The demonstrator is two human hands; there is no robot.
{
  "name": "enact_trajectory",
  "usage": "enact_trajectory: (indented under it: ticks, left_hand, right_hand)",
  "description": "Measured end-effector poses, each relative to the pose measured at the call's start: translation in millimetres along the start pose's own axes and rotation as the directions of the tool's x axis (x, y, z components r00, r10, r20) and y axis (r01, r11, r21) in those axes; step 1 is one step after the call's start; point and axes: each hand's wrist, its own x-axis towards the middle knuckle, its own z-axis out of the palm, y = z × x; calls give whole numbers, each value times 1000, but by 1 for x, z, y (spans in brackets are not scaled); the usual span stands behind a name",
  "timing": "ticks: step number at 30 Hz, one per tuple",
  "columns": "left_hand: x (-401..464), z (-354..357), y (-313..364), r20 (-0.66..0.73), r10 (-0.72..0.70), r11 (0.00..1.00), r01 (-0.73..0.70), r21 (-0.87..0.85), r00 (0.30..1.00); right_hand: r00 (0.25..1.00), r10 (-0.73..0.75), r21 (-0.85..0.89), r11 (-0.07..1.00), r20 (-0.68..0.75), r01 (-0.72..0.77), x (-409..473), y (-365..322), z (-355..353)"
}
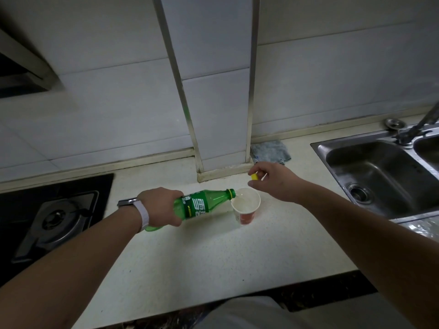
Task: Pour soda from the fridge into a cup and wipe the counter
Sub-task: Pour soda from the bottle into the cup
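head view: left hand (164,206) grips the green bottle (202,205) near its base, the bottle's long axis lying almost level and pointing right, away from the hand, mouth just over the cup (245,205) rim. the cup stands on the desk (213,252) beyond the bottle's neck. right hand (275,181) pinches the yellow cap (254,176), hovering just behind the cup. the cloth (270,151) lies farther behind that hand, which is the nearer one.
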Motion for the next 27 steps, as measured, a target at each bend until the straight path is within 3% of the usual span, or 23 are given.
enact_trajectory:
  ticks: [9,19,27]
  left_hand:
    - [2,8,-8,-17,6,1000,-6,-26,1000]
    - [2,38,-9,-13,40,916,-42,-400,999]
    - [5,36,-7,-108,31,828,-87,-554,994]
  right_hand:
    - [1000,1,-11,1000,1,-1,1,1,1]
    - [1000,8,-19,1000,3,-8,-4,-3,0]
    - [998,56,-9,998,-17,-56,-6,-6,-2]
